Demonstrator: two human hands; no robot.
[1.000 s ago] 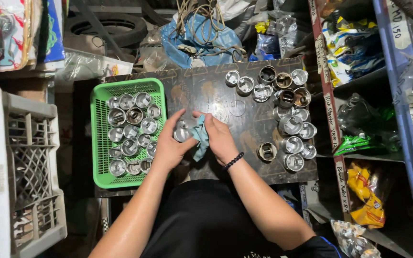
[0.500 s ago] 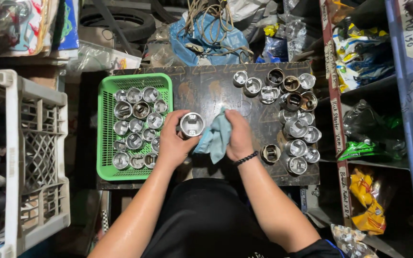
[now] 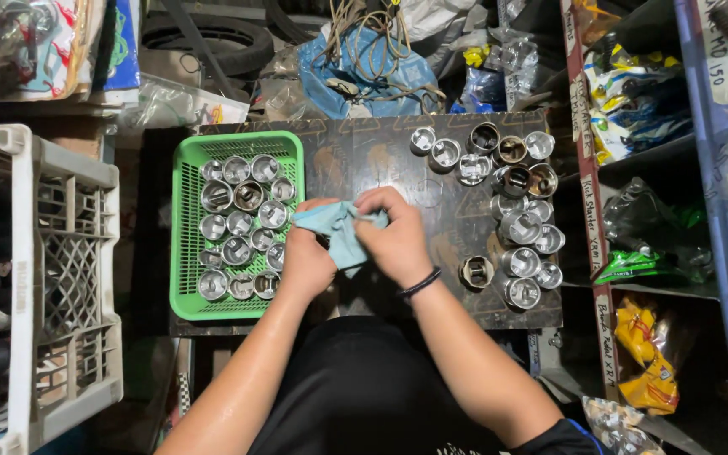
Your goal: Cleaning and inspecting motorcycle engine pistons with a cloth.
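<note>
Closest to the camera, two bare forearms reach out from a dark-shirted lap over the near edge of a dark worktop (image 3: 364, 160). Both hands meet just above its middle: the left hand (image 3: 307, 259) is curled shut around the lower part of a light blue cloth (image 3: 336, 229), and the right hand (image 3: 395, 236), with a black band at its wrist, is closed over the cloth from the other side, fingers bent and pinching the fabric. The cloth is bunched between the two hands, one corner sticking out to the left; whether a metal piece is wrapped inside it cannot be told. Just left of the left hand sits a green plastic basket (image 3: 183, 253) on the worktop, filled with round shiny metal cups (image 3: 238, 215) standing open side up in close rows. To the right of the right hand, a second group of metal cups (image 3: 520, 227) stands loose on the worktop, some bright and some dull and dark, reaching from the near right corner up to the far edge. Left of the worktop, well apart from the hands, stands a white plastic crate (image 3: 40, 278). On the right, shelves (image 3: 634, 152) hold coloured packets and bags. Beyond the far edge of the worktop lie a blue bag (image 3: 364, 80) with tangled cords on it and a black tyre (image 3: 212, 38).
</note>
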